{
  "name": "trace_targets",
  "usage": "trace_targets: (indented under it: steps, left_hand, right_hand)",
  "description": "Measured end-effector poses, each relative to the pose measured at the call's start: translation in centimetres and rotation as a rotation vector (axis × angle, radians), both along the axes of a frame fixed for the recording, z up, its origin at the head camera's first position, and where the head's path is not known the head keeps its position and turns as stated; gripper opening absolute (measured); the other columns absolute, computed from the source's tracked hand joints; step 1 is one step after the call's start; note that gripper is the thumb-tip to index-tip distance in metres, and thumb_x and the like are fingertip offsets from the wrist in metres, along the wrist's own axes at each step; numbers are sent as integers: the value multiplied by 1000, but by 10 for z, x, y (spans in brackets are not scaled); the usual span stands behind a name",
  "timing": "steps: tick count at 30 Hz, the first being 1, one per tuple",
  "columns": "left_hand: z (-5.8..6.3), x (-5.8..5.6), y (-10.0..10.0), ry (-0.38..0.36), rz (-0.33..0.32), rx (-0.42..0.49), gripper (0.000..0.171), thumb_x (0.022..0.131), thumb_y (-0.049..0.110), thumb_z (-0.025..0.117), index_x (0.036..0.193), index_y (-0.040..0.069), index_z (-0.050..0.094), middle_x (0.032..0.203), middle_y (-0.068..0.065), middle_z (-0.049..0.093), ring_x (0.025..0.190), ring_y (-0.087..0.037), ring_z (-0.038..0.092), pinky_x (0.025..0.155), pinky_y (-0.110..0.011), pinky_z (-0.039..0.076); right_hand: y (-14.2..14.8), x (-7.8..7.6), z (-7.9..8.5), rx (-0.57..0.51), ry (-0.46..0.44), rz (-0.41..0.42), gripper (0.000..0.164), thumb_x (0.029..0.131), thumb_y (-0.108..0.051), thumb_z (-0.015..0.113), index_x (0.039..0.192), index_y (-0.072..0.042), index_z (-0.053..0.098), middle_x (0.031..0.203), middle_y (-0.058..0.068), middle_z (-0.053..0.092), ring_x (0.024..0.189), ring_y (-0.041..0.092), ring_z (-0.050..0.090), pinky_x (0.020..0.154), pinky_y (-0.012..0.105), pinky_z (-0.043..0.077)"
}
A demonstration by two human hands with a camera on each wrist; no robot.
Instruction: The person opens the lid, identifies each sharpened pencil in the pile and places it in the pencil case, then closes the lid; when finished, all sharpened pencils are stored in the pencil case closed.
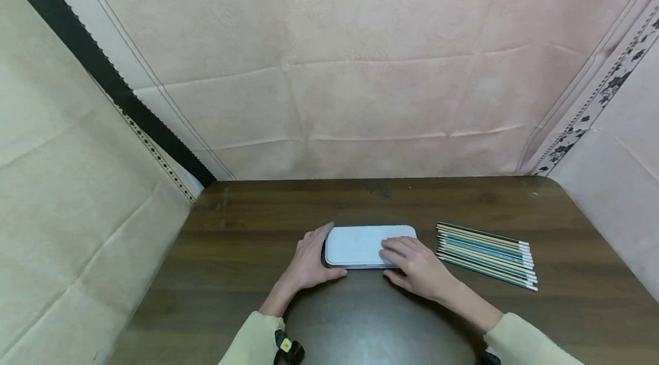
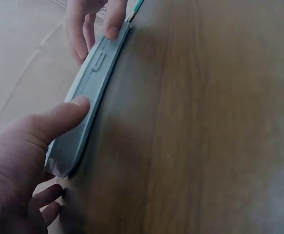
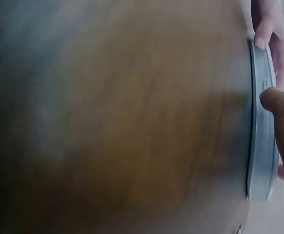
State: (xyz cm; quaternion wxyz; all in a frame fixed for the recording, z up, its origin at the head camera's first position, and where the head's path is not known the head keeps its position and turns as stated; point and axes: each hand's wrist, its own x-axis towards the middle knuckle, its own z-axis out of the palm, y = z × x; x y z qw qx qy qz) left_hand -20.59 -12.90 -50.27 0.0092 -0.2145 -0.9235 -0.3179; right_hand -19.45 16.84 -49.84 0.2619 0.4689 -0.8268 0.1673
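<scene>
A flat, pale blue-white tin case with rounded corners lies lengthwise on the table, its lid down. My left hand grips the left end, thumb along the front side and fingers round the far corner. At the right half, my right hand holds the case with fingers over the lid and thumb at the front edge. The left wrist view shows the case's metal front side with a small raised catch, a thumb pressed on it. In the right wrist view the right thumb touches that front side. The inside is hidden.
Right of the case lies a row of several pencils in green, blue, cream and black, side by side with white ends to the right. The brown wooden table ends at a back edge against hanging pale cloth. Cloth also hangs at both sides.
</scene>
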Motion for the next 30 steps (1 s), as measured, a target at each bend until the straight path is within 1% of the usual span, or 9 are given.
trace_targets:
  steps: [4, 10, 15, 17, 19, 21, 23, 25, 30]
  left_hand:
    - [-6, -3, 2, 34, -1, -7, 102, 76, 45, 86, 155, 9, 33, 152, -9, 43, 128, -30, 40, 103, -53, 30]
    - [-13, -3, 4, 42, 0, 30, 96, 77, 42, 87, 154, 13, 38, 149, -6, 48, 129, -31, 40, 102, -53, 30]
    - [-13, -1, 4, 37, 5, 45, 95, 76, 41, 87, 153, 13, 40, 148, -6, 49, 129, -31, 40, 101, -53, 30]
    - [-13, -1, 3, 42, 5, 39, 95, 76, 42, 87, 153, 12, 40, 147, -6, 49, 128, -32, 40, 100, -54, 30]
    - [-13, -1, 1, 39, 5, 30, 95, 77, 43, 87, 154, 14, 39, 148, -5, 49, 128, -31, 40, 101, -53, 30]
    - [-13, -2, -1, 34, 8, 23, 95, 77, 44, 86, 154, 15, 38, 149, -5, 48, 129, -31, 39, 101, -53, 29]
    - [-14, -3, -2, 27, 15, 15, 95, 77, 44, 86, 154, 17, 37, 149, -4, 47, 130, -31, 38, 102, -53, 28]
    - [-15, -3, -3, 27, 15, 11, 95, 78, 45, 85, 154, 16, 37, 149, -4, 47, 130, -31, 39, 103, -53, 28]
    - [-16, -5, -3, 48, 7, 10, 95, 78, 45, 85, 154, 15, 37, 149, -5, 48, 129, -32, 40, 101, -54, 30]
  right_hand:
    - [-4, 2, 0, 45, 77, -26, 42, 74, -25, 88, 108, -5, 73, 113, 13, 68, 106, 29, 64, 85, 45, 53]
    - [-6, 0, -1, 87, 160, -79, 39, 72, -27, 89, 101, -10, 70, 104, 8, 67, 94, 27, 67, 65, 39, 57]
    - [-10, -1, -2, 140, 227, -93, 36, 75, -29, 87, 99, -9, 69, 97, 7, 65, 86, 26, 66, 64, 37, 57]
    - [-11, -1, -2, 166, 251, -90, 32, 81, -30, 81, 100, -7, 69, 96, 8, 65, 84, 26, 66, 67, 37, 57]
    - [-13, 0, -1, 198, 272, -86, 26, 91, -29, 71, 101, -5, 69, 95, 10, 65, 83, 26, 65, 70, 38, 57]
    - [-15, -1, -1, 223, 300, -75, 27, 98, -28, 61, 102, -3, 68, 94, 11, 65, 83, 26, 65, 71, 40, 57]
    - [-16, -3, -2, 237, 330, -63, 33, 104, -27, 48, 103, -1, 68, 93, 13, 65, 83, 27, 66, 70, 41, 57]
    - [-17, -4, -3, 248, 359, -52, 38, 106, -26, 41, 102, 0, 68, 93, 14, 66, 82, 28, 66, 68, 42, 57]
    - [-17, -8, -4, 280, 421, -38, 43, 108, -24, 33, 101, 0, 68, 91, 14, 67, 80, 28, 66, 65, 42, 57]
